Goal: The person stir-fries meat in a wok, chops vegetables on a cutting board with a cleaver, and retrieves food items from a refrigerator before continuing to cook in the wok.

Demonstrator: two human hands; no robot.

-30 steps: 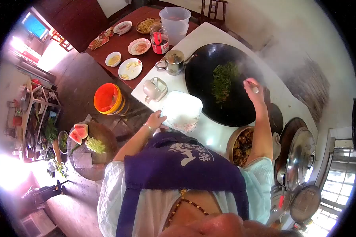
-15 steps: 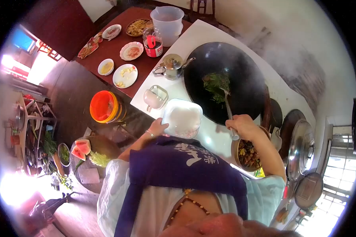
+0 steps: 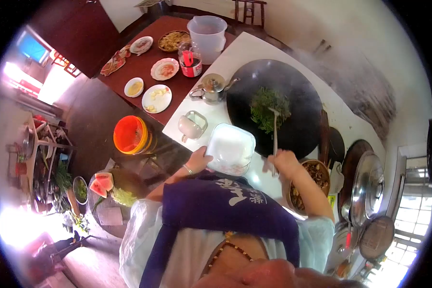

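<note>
My left hand [image 3: 198, 159] grips the edge of a white square dish [image 3: 231, 149], held tilted beside the wok. Closed around the handle of a metal spatula [image 3: 275, 132], my right hand [image 3: 284, 163] is at the near side of the large black wok [image 3: 297, 129]. The spatula's head touches a heap of green leaves [image 3: 270, 108] in the wok, and steam rises there. A bowl of dark cooked food [image 3: 317, 174] sits right beside my right forearm.
On the white counter [image 3: 175, 126] stand a metal kettle [image 3: 212, 90] and a pale container [image 3: 191, 126]. Plates and a plastic bucket [image 3: 207, 38] are on the red table [image 3: 129, 93]. An orange bucket [image 3: 129, 135] and a round board with watermelon [image 3: 102, 183] lie left. Metal lid [image 3: 368, 185] at right.
My right hand has come back from over the wok, and the spatula now shows with its head in the leaves. The dish stays in my left hand, slightly farther right in view.
</note>
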